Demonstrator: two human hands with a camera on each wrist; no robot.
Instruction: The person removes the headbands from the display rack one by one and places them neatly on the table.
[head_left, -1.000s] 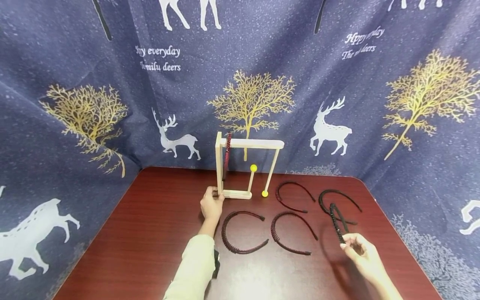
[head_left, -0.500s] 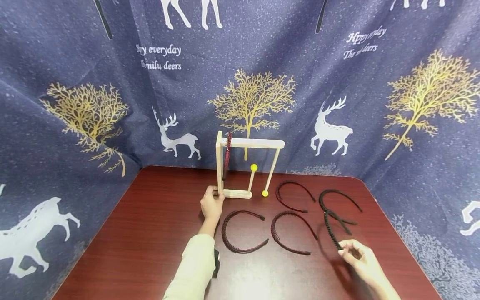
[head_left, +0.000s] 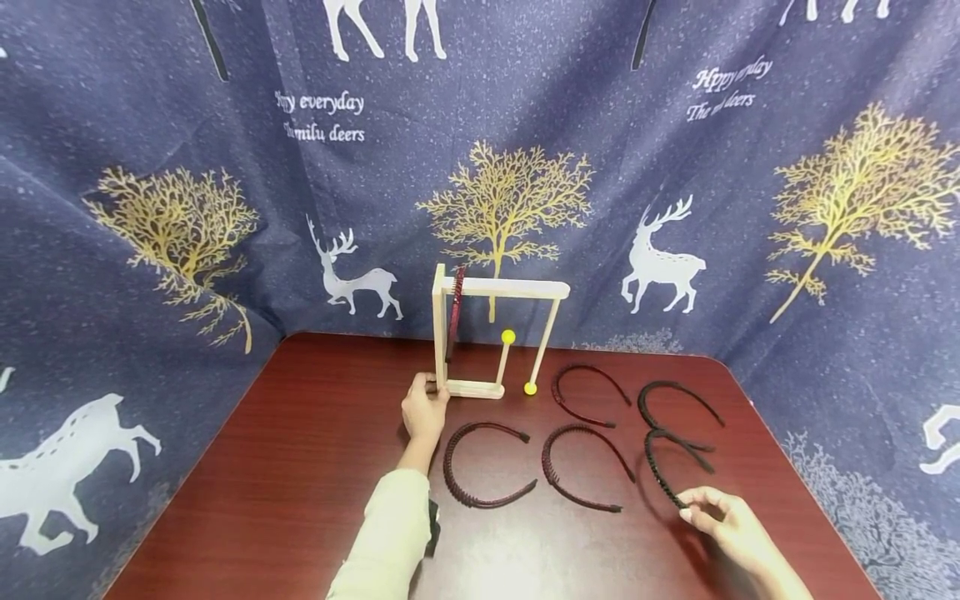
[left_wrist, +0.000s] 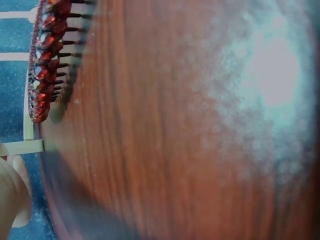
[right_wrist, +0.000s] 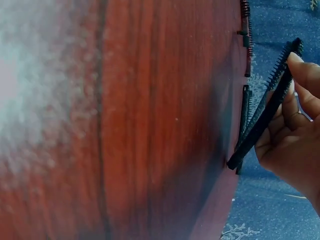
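Observation:
With its thumb and fingers, my right hand (head_left: 723, 525) pinches a black toothed headband (head_left: 657, 473) low over the table's right side. One end of this band shows by the fingertips (right_wrist: 296, 60) in the right wrist view. My left hand (head_left: 424, 410) grips the foot of a pale wooden rack (head_left: 517, 288); its far fingers are hidden behind the post. A dark red headband (head_left: 456, 307) hangs on the rack's upper bar near the post. Red beads and black teeth show on a headband (left_wrist: 44, 70) in the left wrist view.
Three dark red headbands lie on the brown table (head_left: 315, 467): one front left (head_left: 448, 471), one front middle (head_left: 549, 467) and one behind (head_left: 556, 392). A second black headband (head_left: 686, 388) lies at the right. Yellow balls tip the rack's thin rods. A blue cloth (head_left: 375, 208) hangs behind.
My right hand has lowered and turned the black headband, so its arch lies flatter and overlaps the other black one in view. The left hand stays on the rack.

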